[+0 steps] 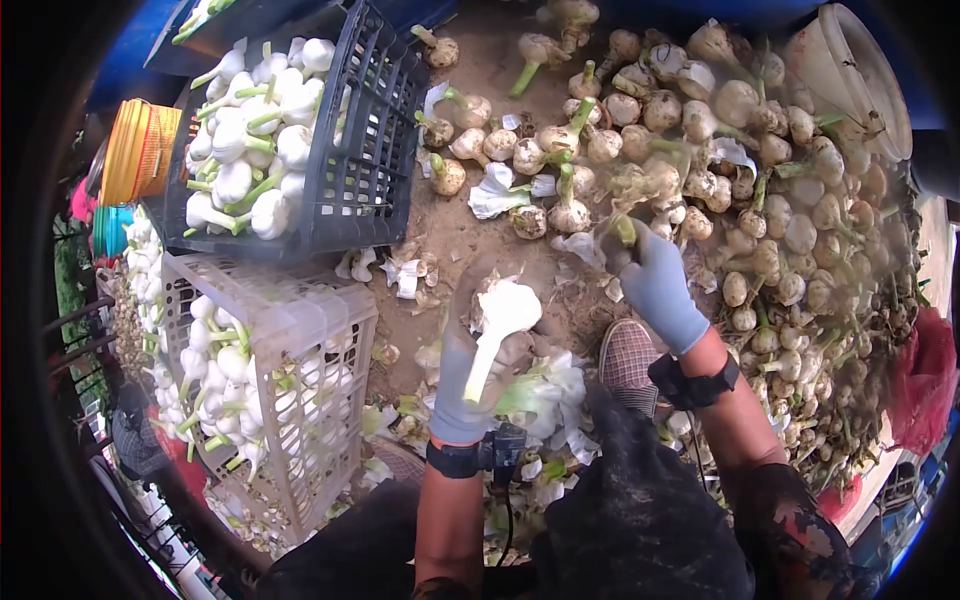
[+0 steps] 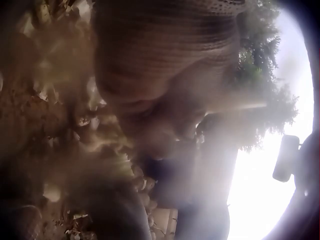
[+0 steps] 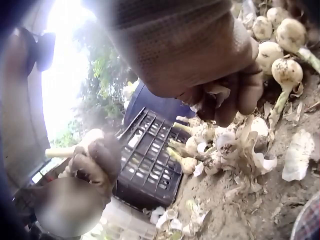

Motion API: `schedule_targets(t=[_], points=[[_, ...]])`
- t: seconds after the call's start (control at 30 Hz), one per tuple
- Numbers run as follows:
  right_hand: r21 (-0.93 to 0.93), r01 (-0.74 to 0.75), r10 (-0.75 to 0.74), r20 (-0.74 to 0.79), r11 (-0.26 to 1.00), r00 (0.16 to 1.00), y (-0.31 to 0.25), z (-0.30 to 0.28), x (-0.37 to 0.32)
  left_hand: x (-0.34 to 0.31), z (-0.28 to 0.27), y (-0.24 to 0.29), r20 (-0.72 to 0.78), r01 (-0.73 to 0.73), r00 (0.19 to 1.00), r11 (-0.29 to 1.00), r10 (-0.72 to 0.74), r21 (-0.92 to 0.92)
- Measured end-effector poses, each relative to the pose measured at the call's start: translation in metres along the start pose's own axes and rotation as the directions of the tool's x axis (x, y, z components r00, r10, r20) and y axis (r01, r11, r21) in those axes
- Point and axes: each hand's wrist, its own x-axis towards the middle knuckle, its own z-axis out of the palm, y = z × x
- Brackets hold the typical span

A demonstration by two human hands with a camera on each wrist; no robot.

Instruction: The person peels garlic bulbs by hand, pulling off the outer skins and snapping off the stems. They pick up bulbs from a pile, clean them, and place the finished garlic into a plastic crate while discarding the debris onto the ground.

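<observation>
My gloved left hand (image 1: 456, 385) grips a peeled white garlic bulb (image 1: 510, 305) low in front of me, its trimmed stem pointing back toward the wrist. The same bulb's pale stem (image 3: 61, 152) sticks out from the hand in the right wrist view. My gloved right hand (image 1: 660, 290) is at the near edge of a heap of unpeeled garlic (image 1: 790, 230), fingers curled. A papery bit of garlic skin (image 3: 218, 93) shows between those fingers. A green stem stub (image 1: 625, 230) appears at its fingertips. The left wrist view is blurred, with the gloved hand filling its top.
A dark crate (image 1: 365, 150) of peeled garlic tilts at the left, above a pale crate (image 1: 310, 350) of more bulbs. A white bucket (image 1: 880, 90) lies at the far right. Loose skins (image 1: 550, 390) litter the soil near a checked shoe (image 1: 628, 362).
</observation>
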Motion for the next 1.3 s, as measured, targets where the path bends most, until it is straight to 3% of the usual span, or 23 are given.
schedule_targets(t=[0.03,0.07,0.1,0.13,0.2,0.23,0.27,0.3,0.4,0.43,0.47,0.53,0.57,0.63,0.67,0.73,0.8,0.93,1.07,1.13,1.2,1.27,1.3], points=[[-0.287,0.128,-0.059,0.238,0.949,0.969,-0.007,-0.001,-0.019,0.001,-0.011,-0.004,0.061,-0.019,0.998,1.000,0.019,0.007],[-0.429,0.292,-0.025,0.528,0.855,0.849,-0.028,-0.003,-0.039,0.005,-0.008,-0.003,0.072,-0.022,0.997,1.000,0.022,0.006],[-0.400,0.416,0.025,0.745,0.817,0.667,-0.034,-0.006,-0.051,0.008,-0.003,-0.003,-0.018,-0.068,0.997,0.955,0.076,0.289],[-0.424,0.399,0.206,0.851,0.813,0.484,-0.039,-0.008,-0.048,0.010,0.000,-0.005,-0.093,-0.078,0.984,0.833,0.153,0.547],[-0.291,0.163,0.031,0.564,0.943,0.825,-0.053,-0.022,-0.049,0.014,-0.003,-0.009,-0.093,-0.065,0.985,0.807,0.146,0.587],[-0.282,0.163,0.027,0.568,0.945,0.823,-0.052,-0.019,-0.046,0.012,0.000,-0.010,-0.094,-0.062,0.984,0.790,0.150,0.609],[-0.159,0.268,-0.170,0.455,0.950,0.874,-0.049,-0.017,-0.040,0.013,0.004,-0.011,-0.084,-0.066,0.985,0.774,0.152,0.629],[-0.060,0.379,-0.345,0.305,0.923,0.888,-0.045,-0.017,-0.036,0.013,0.012,-0.007,-0.010,-0.114,0.981,0.614,0.194,0.781],[0.056,0.365,-0.360,0.363,0.929,0.860,-0.035,-0.018,-0.028,0.015,0.006,-0.013,0.036,-0.172,0.969,0.561,0.245,0.810],[-0.119,0.477,-0.420,0.323,0.871,0.848,-0.037,-0.022,-0.028,0.014,0.005,-0.015,-0.008,-0.145,0.978,0.704,0.209,0.696],[-0.118,0.476,-0.420,0.325,0.871,0.848,-0.042,-0.025,-0.029,0.014,0.002,-0.015,-0.011,-0.142,0.978,0.704,0.209,0.696],[-0.089,0.303,-0.256,0.348,0.949,0.902,-0.056,-0.028,-0.030,0.017,0.005,-0.010,0.091,-0.161,0.984,0.531,0.156,0.832],[-0.073,0.403,-0.369,0.283,0.912,0.885,-0.045,-0.019,-0.032,0.017,0.011,-0.012,0.092,-0.161,0.984,0.531,0.153,0.832],[-0.016,0.373,-0.357,0.256,0.928,0.899,-0.047,-0.017,-0.036,0.016,0.025,-0.015,-0.087,-0.125,0.981,0.902,0.176,0.413],[0.039,0.346,-0.346,0.234,0.937,0.909,-0.048,-0.016,-0.037,0.016,0.029,-0.011,-0.086,-0.125,0.981,0.901,0.175,0.415],[-0.001,0.411,-0.408,0.131,0.911,0.904,-0.052,-0.017,-0.038,0.015,0.035,-0.006,-0.028,-0.120,0.992,0.988,0.123,0.100],[-0.095,0.415,-0.409,0.074,0.905,0.909,-0.061,-0.026,-0.037,0.014,0.031,-0.012,0.004,-0.092,0.996,0.976,0.093,0.195],[-0.014,0.430,-0.430,-0.026,0.903,0.902,-0.056,-0.025,-0.039,0.015,0.034,-0.017,0.040,-0.065,0.998,0.948,0.055,0.311],[0.032,0.437,-0.438,0.043,0.899,0.898,-0.059,-0.031,-0.037,0.012,0.027,-0.023,0.036,-0.107,0.994,0.941,0.101,0.321],[0.073,0.463,-0.469,0.121,0.883,0.875,-0.049,-0.039,-0.033,0.015,0.038,-0.018,0.022,-0.037,0.999,0.889,0.030,0.456],[0.123,0.367,-0.374,0.045,0.922,0.926,-0.049,-0.063,-0.026,0.011,0.055,-0.008,0.016,0.034,0.999,0.896,-0.046,0.444],[0.564,0.111,-0.058,-0.111,0.818,0.992,-0.060,-0.105,-0.017,0.009,0.057,-0.012,0.001,-0.006,1.000,0.917,0.006,0.398],[0.488,0.140,-0.034,-0.221,0.862,0.975,-0.059,-0.138,-0.006,0.011,0.054,-0.014,0.019,-0.010,1.000,0.922,0.003,0.388]])
